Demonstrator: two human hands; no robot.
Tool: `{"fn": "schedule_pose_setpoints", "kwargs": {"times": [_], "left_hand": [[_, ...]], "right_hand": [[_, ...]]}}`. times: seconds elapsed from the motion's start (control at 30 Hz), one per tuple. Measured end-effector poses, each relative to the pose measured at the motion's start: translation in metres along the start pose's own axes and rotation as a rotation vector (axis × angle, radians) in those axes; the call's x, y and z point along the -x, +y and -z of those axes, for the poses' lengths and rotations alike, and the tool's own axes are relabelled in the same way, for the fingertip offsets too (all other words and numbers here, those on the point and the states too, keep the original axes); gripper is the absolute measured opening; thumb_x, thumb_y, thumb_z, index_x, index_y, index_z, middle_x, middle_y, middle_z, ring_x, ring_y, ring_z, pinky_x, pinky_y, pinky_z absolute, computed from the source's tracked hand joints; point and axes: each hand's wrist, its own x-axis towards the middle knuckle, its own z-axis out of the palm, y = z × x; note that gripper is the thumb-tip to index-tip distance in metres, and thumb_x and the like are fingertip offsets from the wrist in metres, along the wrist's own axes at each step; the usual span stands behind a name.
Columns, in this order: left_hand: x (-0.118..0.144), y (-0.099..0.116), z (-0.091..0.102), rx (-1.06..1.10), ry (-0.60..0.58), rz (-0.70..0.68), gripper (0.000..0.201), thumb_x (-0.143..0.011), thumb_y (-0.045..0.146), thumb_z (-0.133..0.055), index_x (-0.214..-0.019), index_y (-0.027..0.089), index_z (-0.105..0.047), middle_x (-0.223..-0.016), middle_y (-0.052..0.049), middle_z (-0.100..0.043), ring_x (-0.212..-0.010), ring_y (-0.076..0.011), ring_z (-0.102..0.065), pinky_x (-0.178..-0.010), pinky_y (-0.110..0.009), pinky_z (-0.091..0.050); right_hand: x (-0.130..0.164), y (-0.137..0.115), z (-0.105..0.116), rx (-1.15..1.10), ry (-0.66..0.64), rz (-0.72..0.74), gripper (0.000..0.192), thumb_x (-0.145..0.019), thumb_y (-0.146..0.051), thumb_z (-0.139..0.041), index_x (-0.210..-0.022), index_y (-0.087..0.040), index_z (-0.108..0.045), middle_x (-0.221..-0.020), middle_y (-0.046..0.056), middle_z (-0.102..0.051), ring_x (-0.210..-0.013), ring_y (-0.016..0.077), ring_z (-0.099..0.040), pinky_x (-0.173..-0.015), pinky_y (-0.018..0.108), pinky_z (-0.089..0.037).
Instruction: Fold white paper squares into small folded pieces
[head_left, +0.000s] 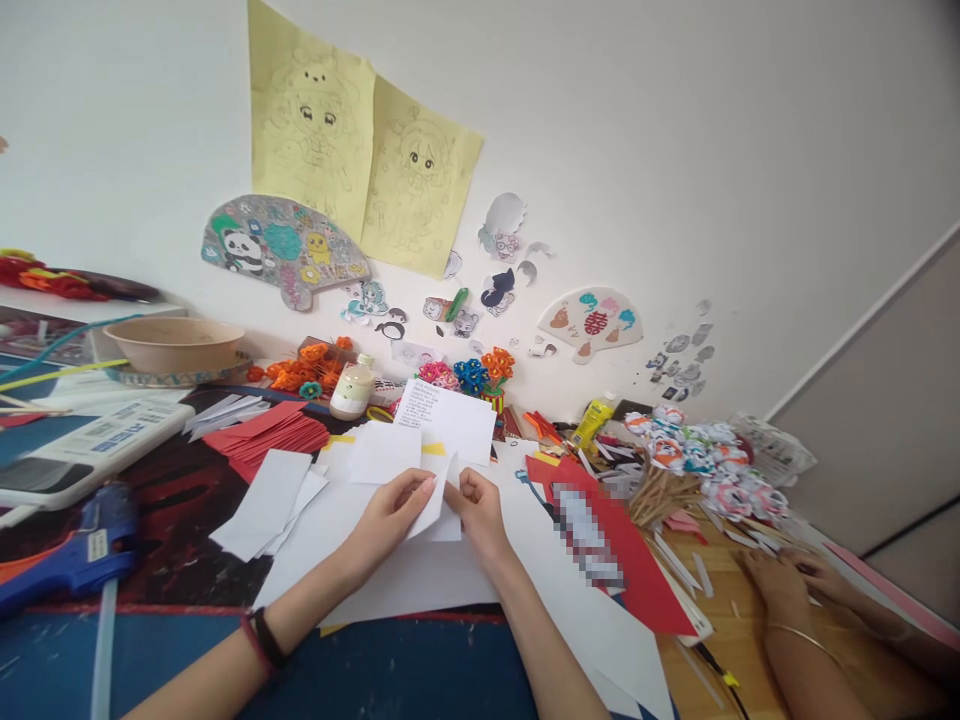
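A small white sheet of paper, seen nearly edge-on, is held up over the table. My left hand pinches its left side between thumb and fingers. Curled fingers of my right hand grip its right edge; the fingertips are partly hidden behind it. Beneath both hands lie large white sheets. Just beyond them are a blank white card and a white sheet with handwritten lines. More white paper pieces lie left of my left hand.
Red envelopes, a blue glue gun, a white power strip and a bowl are at left. Scissors lie blurred on red paper at right. A co-worker's hands work beyond, near wrapped bundles on sticks.
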Motion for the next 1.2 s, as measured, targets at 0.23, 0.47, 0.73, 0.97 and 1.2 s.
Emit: {"fn": "schedule_pose_setpoints", "kwargs": {"times": [0.23, 0.47, 0.73, 0.97, 1.2], "left_hand": [[-0.001, 0.011, 0.007, 0.139, 0.043, 0.081, 0.046, -0.086, 0.052, -0.037, -0.108, 0.019, -0.060, -0.102, -0.007, -0.063, -0.082, -0.0199, -0.058, -0.060, -0.026, -0.046], [-0.005, 0.000, 0.015, 0.019, 0.153, -0.012, 0.029, -0.073, 0.042, -0.062, -0.088, 0.016, -0.065, -0.080, -0.004, -0.066, -0.067, -0.0159, -0.058, -0.058, -0.023, -0.042], [-0.006, -0.002, 0.023, -0.293, 0.314, -0.101, 0.027, -0.075, 0.043, -0.058, -0.072, 0.016, -0.063, -0.071, 0.000, -0.066, -0.068, -0.0173, -0.057, -0.060, -0.024, -0.040], [-0.004, -0.004, 0.022, -0.713, 0.448, -0.250, 0.028, -0.082, 0.042, -0.051, -0.071, 0.018, -0.058, -0.066, 0.001, -0.057, -0.063, -0.0149, -0.052, -0.057, -0.024, -0.037], [0.000, -0.008, 0.021, -1.237, 0.329, -0.599, 0.037, -0.088, 0.015, -0.039, -0.120, 0.026, -0.053, -0.098, -0.006, -0.062, -0.078, -0.0185, -0.056, -0.068, -0.030, -0.039]], "right_hand": [[-0.001, -0.011, 0.006, -0.138, 0.238, 0.007, 0.036, -0.066, -0.048, -0.069, -0.066, -0.019, -0.048, -0.049, -0.007, -0.040, -0.040, 0.0066, -0.031, -0.038, 0.020, -0.019], [0.000, -0.010, 0.002, -0.183, 0.079, -0.052, 0.033, -0.070, -0.037, -0.070, -0.093, -0.017, -0.058, -0.067, -0.001, -0.057, -0.049, 0.0085, -0.045, -0.040, 0.018, -0.027], [0.000, -0.005, -0.001, -0.115, -0.074, -0.019, 0.025, -0.076, -0.036, -0.065, -0.087, -0.013, -0.064, -0.071, 0.003, -0.060, -0.055, 0.0107, -0.049, -0.044, 0.021, -0.035], [0.000, 0.000, 0.002, -0.066, -0.087, -0.052, 0.025, -0.068, -0.032, -0.073, -0.077, -0.009, -0.068, -0.067, 0.006, -0.064, -0.054, 0.0130, -0.053, -0.049, 0.024, -0.042], [0.001, 0.001, -0.002, -0.133, -0.132, -0.077, 0.036, -0.080, -0.040, -0.060, -0.098, -0.009, -0.065, -0.082, 0.011, -0.067, -0.066, 0.0196, -0.061, -0.058, 0.032, -0.051]]}}
